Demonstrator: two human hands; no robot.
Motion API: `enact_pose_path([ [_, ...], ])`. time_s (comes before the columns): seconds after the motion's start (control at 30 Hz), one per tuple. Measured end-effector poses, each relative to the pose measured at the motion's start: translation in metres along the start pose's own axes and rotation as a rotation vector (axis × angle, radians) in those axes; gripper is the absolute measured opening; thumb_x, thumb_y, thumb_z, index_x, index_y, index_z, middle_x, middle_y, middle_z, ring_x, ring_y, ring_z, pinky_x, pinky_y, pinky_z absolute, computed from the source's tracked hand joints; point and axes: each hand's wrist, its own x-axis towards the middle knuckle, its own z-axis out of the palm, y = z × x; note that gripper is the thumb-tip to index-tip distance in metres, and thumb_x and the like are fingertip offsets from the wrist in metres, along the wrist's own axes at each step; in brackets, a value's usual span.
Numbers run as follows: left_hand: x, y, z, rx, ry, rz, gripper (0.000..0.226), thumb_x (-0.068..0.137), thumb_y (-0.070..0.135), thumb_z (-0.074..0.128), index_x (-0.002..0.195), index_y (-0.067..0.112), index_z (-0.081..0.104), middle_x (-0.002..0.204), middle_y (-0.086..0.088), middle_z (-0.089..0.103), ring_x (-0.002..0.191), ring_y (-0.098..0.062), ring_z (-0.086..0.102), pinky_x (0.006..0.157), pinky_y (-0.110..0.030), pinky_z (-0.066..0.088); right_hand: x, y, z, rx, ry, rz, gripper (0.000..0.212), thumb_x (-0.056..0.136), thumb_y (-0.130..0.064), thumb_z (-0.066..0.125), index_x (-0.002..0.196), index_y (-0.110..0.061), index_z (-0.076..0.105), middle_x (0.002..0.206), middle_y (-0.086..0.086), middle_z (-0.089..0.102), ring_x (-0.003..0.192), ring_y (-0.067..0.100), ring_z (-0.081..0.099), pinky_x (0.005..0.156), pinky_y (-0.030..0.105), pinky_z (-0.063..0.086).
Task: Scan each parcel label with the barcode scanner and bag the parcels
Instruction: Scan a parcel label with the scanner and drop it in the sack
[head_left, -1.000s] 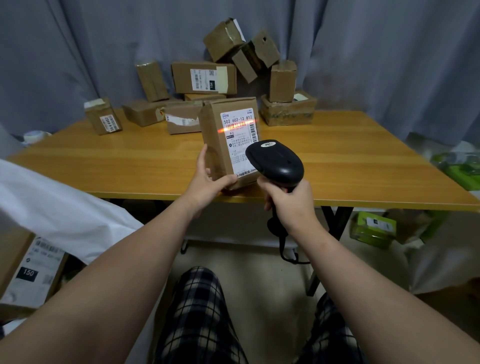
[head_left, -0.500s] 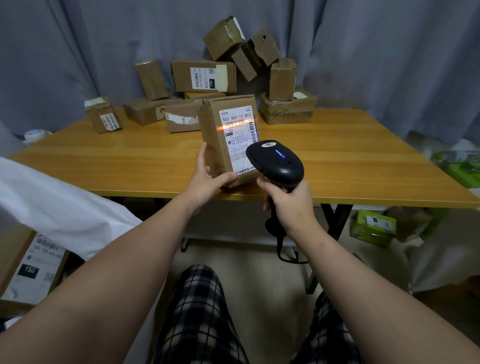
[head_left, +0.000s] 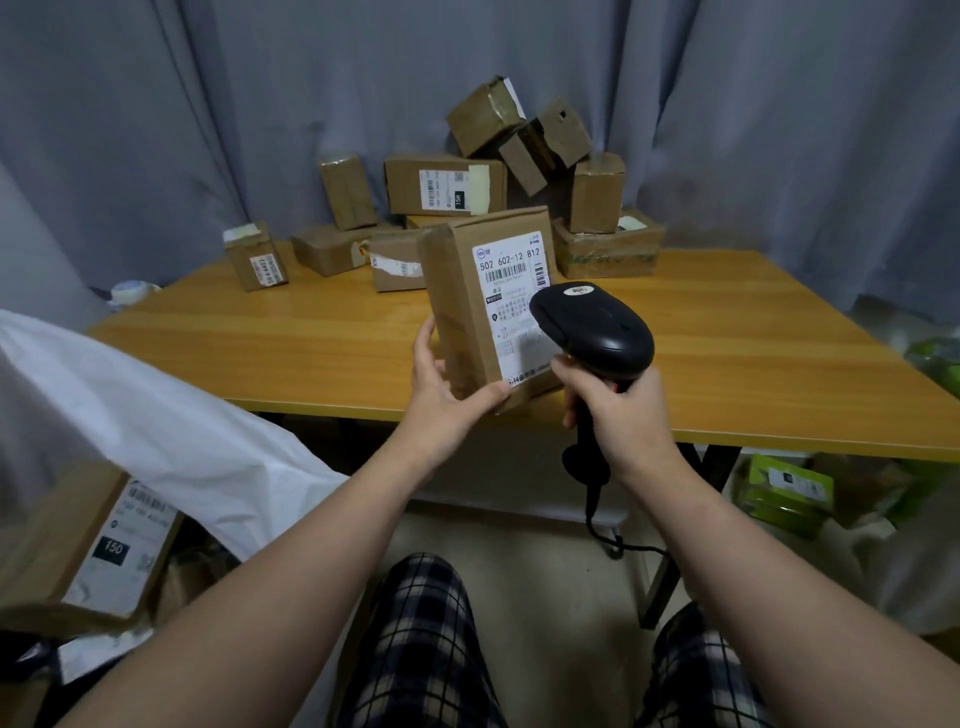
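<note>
The left hand (head_left: 441, 405) grips a creased, upright brown cardboard parcel (head_left: 457, 291) by its lower corner, above the near edge of the smooth honey-coloured wooden table (head_left: 727, 338). Its white printed label (head_left: 511, 275) faces the rounded black plastic barcode scanner (head_left: 597, 332), whose handle the right hand (head_left: 628, 421) clasps. A crinkled white plastic bag (head_left: 156, 415) lies to the left.

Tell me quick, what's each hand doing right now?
Left hand: gripping the labelled parcel by its lower end.
Right hand: gripping the barcode scanner by its handle.
</note>
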Motion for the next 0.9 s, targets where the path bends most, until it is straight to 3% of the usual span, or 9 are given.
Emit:
enact_pose_path([
  [0.2,-0.071,0.008,-0.062,0.076,0.315,0.125,0.096,0.078,0.019,0.079,0.136,0.050,0.009,0.134,-0.002,0.041,0.117,-0.016,0.057,0.091,-0.023,0.052,-0.021,-0.016,0.069,0.076,-0.284,0.013,0.012,0.087,-0.008,0.069,0.077,-0.013,0.064,0.057,-0.002,0.058,0.051,0.017,0.055,0.052,0.025,0.047],
  [0.3,-0.110,0.003,-0.114,0.116,0.590,0.127,0.096,0.078,0.019,0.079,0.143,0.041,0.011,0.130,0.002,0.043,0.114,-0.012,0.059,0.092,-0.025,0.053,-0.029,-0.019,0.116,0.160,-0.323,0.061,0.008,0.086,-0.009,0.070,0.090,-0.015,0.067,0.073,-0.007,0.067,0.066,0.000,0.064,0.062,0.012,0.047],
  [0.37,-0.135,-0.004,-0.147,0.151,0.749,0.081,0.097,0.075,0.029,0.080,0.143,0.040,0.013,0.142,-0.003,0.037,0.123,-0.013,0.052,0.099,-0.030,0.050,-0.032,-0.011,0.145,0.030,-0.404,0.119,0.007,0.085,-0.017,0.074,0.090,-0.019,0.069,0.080,-0.002,0.070,0.070,-0.006,0.063,0.063,0.011,0.046],
  [0.47,-0.161,-0.022,-0.190,0.294,0.925,-0.140,0.103,0.070,0.041,0.079,0.148,0.036,0.011,0.151,-0.007,0.021,0.134,-0.015,0.033,0.111,-0.034,0.031,-0.034,0.027,0.183,-0.315,-0.577,0.191,0.028,0.075,-0.041,0.080,0.086,-0.019,0.068,0.086,0.006,0.068,0.085,0.004,0.063,0.075,0.029,0.049],
  [0.53,-0.167,-0.035,-0.210,0.342,0.885,-0.337,0.110,0.068,0.043,0.079,0.150,0.033,0.006,0.149,-0.011,0.019,0.135,-0.026,0.030,0.113,-0.042,0.030,-0.040,0.053,0.201,-0.479,-0.642,0.201,0.068,0.060,-0.063,0.078,0.109,-0.018,0.065,0.118,0.011,0.062,0.121,0.021,0.053,0.097,0.042,0.046],
  [0.6,-0.165,-0.046,-0.220,0.403,0.744,-0.517,0.113,0.072,0.042,0.079,0.150,0.034,-0.002,0.150,-0.013,0.014,0.135,-0.034,0.028,0.113,-0.047,0.029,-0.049,0.069,0.213,-0.474,-0.624,0.267,0.084,0.058,-0.056,0.082,0.126,-0.017,0.055,0.134,0.010,0.054,0.130,0.027,0.046,0.104,0.045,0.043],
  [0.73,-0.154,-0.055,-0.235,0.638,0.571,-0.663,0.117,0.073,0.044,0.078,0.151,0.035,-0.010,0.149,-0.020,0.010,0.135,-0.042,0.024,0.110,-0.047,0.028,-0.044,0.059,0.229,-0.483,-0.555,0.302,0.035,0.081,-0.006,0.066,0.110,-0.020,0.053,0.104,0.005,0.064,0.100,0.025,0.061,0.076,0.030,0.047],
  [0.8,-0.151,-0.050,-0.243,0.762,0.566,-0.678,0.116,0.073,0.047,0.075,0.150,0.037,-0.012,0.143,-0.020,0.014,0.130,-0.043,0.024,0.108,-0.047,0.029,-0.032,0.034,0.239,-0.467,-0.530,0.156,0.035,0.080,-0.001,0.063,0.110,-0.018,0.055,0.086,-0.003,0.059,0.089,0.021,0.060,0.065,0.025,0.041],
  [0.9,-0.149,-0.043,-0.255,0.874,0.626,-0.655,0.117,0.071,0.051,0.073,0.150,0.036,-0.013,0.138,-0.020,0.018,0.127,-0.041,0.023,0.108,-0.045,0.027,-0.018,0.001,0.244,-0.362,-0.438,0.076,0.037,0.078,0.001,0.065,0.108,-0.018,0.054,0.081,-0.008,0.053,0.081,0.013,0.052,0.063,0.023,0.038],
])
